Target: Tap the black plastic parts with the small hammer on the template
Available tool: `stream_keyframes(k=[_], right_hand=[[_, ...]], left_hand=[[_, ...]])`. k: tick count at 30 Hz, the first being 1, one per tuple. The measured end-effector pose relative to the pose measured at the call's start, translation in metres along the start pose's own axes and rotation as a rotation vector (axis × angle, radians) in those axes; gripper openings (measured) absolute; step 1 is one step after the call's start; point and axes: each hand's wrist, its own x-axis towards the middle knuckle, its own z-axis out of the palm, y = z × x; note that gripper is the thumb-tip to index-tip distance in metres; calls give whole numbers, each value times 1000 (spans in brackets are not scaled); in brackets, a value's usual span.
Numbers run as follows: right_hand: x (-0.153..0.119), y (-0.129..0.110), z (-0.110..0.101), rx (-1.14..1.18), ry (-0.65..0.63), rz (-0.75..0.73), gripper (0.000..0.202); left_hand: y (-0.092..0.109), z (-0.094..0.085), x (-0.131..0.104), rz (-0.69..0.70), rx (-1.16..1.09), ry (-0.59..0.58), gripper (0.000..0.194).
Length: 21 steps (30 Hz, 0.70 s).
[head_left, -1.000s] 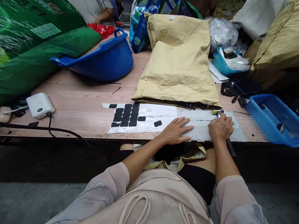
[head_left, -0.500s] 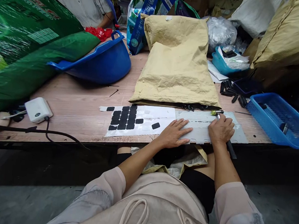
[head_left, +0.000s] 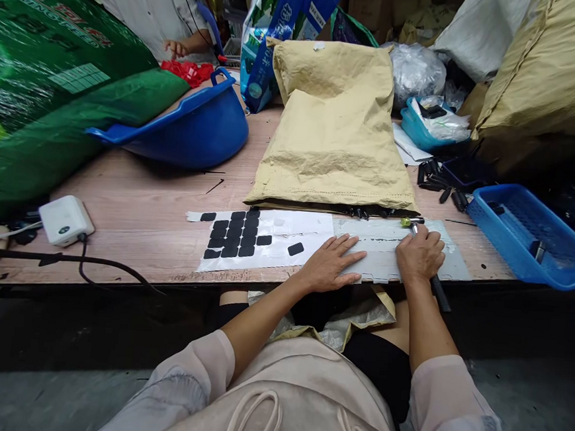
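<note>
My right hand [head_left: 420,256] is wrapped round a small hammer [head_left: 441,295]. Its head, with a yellow-green face, rests at or just above a grey board [head_left: 380,266] along the table's front edge, and its black handle sticks out below my fist. Flat on the board, fingers spread, lies my left hand [head_left: 331,265]. To its left a white sheet [head_left: 274,257] carries rows of black rounded-square pieces [head_left: 234,233]. One loose black piece [head_left: 295,249] lies nearer my left hand.
A big tan paper sack [head_left: 328,139] stands behind the board, small black parts at its mouth. A blue basin [head_left: 189,131] and white box with cables [head_left: 67,220] are to the left. A blue basket [head_left: 539,242] sits right. A co-worker's hand [head_left: 177,47] shows behind.
The view has shifted slightly, so the table appears a little lower. Both my hands keep their places, the hammer still gripped. A co-worker's hand now shows above the red bundle.
</note>
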Motion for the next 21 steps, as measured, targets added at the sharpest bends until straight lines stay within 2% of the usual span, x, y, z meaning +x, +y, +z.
stream_keyframes(k=[3,8,10,13,16,21], right_hand=[[0,1,2,-9,10,-9,43],[0,4,7,0,44,-34,43],[-1,4,8,3,53,-37,42],[-2,3,7,-3,46,-31,42],[-2,2,6,-9,31,-22,42],[-2,4,7,2,44,-28,41]], left_hand=[[-2,1,-1,-22,-125,44,80],[7,-3,-5,-20,-362,313,100],[16,-5,-4,25,-403,360,104],[28,-7,0,41,-413,316,104],[37,-6,2,-13,-420,264,107],[40,-2,-2,-64,-442,274,108]])
